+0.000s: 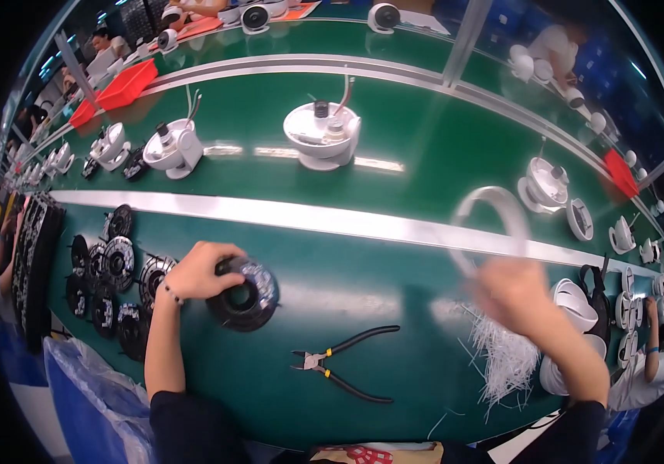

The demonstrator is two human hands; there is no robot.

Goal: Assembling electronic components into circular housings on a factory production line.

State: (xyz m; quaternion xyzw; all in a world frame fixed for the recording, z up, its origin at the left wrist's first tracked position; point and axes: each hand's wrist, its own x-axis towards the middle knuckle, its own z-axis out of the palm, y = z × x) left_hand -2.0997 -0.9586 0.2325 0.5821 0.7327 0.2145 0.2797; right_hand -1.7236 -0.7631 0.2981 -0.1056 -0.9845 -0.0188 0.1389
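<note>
Over the left part of the green bench, my left hand [204, 272] is closed on the near edge of a round black disc [261, 308] with a ring of circuit board and a hole in its middle. My right hand [514, 290], smeared by motion, holds up a white ring [494, 190] that is also blurred. Between my arms lie diagonal cutters [315, 360] with spread black handles and yellow bands. Below my right hand is a heap of thin white plastic strips [503, 363]. Several similar black discs [119, 261] lie left of my left hand.
White rings [574, 303] are piled beside my right forearm. Past a pale metal rail [270, 220], white camera housings [320, 135] stand on a green surface. Red bins [127, 85] sit far left. Other people work across and at the right; a blue plastic-lined container [88, 402] stands at lower left.
</note>
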